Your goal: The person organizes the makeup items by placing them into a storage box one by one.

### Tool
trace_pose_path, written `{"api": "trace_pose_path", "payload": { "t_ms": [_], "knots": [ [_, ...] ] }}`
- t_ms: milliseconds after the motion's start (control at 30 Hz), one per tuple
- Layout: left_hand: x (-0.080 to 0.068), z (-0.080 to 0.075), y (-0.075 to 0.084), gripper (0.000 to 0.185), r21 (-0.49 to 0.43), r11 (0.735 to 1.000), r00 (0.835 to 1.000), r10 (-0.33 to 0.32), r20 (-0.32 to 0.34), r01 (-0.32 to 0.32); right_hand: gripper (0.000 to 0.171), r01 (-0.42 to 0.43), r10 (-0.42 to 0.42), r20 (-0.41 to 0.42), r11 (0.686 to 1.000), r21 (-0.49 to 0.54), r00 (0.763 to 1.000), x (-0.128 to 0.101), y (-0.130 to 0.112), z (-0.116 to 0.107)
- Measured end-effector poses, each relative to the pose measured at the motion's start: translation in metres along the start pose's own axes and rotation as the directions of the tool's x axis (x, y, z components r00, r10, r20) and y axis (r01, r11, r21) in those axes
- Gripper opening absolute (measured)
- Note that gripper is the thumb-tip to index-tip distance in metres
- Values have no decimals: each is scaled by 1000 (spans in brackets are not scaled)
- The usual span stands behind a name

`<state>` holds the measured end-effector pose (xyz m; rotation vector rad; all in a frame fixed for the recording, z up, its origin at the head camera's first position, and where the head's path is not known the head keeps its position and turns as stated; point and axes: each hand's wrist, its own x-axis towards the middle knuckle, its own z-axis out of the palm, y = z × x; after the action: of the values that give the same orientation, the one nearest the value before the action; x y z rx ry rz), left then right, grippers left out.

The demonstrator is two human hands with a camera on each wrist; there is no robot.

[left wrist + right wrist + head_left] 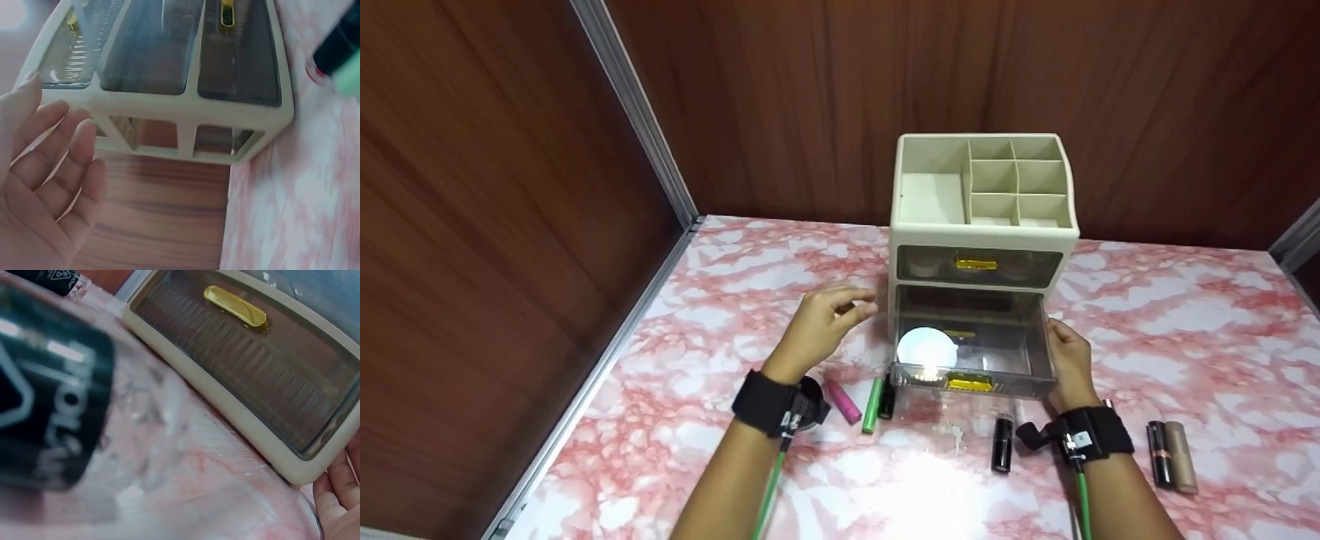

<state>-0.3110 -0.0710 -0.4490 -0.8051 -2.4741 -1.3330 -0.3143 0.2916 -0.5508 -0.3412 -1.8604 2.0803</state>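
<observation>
Firstly, one cream organizer (982, 237), upright on a pink-and-white marbled table (660, 420) — top divided into one large compartment at left and six small ones at right. Upper drawer (934, 262): smoked front, gold handle, pushed in. Middle drawer (1012, 387): transparent, gold handle, extended toward the person; inside, at left, one white round item (928, 349), washed out by glare. Lowest drawer (264, 365): ribbed, gold handle, pushed in.

Left hand (826, 322): raised just beside the organizer's left side, a gap between; thumb and fingers apart, loosely bent, nothing held. Right hand (1071, 364): at the organizer's right side, next to the extended drawer — fingers laid along the casing's edge, not clamped round it; firmness of contact cannot be told.

Loose on the table, in front of the organizer: one pink tube (845, 401), one green tube (873, 405), one black tube (887, 401) beside it, one black lipstick (1003, 444). Further right, side by side: one banded black tube (1159, 454), one tan tube (1180, 457).
</observation>
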Motion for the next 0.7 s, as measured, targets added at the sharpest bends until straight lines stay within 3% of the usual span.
{"api": "trace_pose_path", "payload": {
  "t_ms": [100,267,367,567,700],
  "knots": [
    [-10,-10,6,31,55,998,998,28,61,-32,34,9,-8,-14,999,47,1000,-1,0,-2],
    [-31,-26,13,30,166,983,990,63,123,-83,26,-46,47,0,982,185,999,-3,0,-4],
    [-44,-33,13,28,209,972,984,77,159,-110,23,-63,65,-2,975,213,998,-4,1,-3],
    [-68,-39,2,26,241,966,975,37,218,-90,23,-64,62,17,974,217,998,-3,3,-1],
    [-82,-39,-7,29,330,941,967,-14,256,-73,25,-60,55,30,974,218,998,-3,2,4]
  ]
}}
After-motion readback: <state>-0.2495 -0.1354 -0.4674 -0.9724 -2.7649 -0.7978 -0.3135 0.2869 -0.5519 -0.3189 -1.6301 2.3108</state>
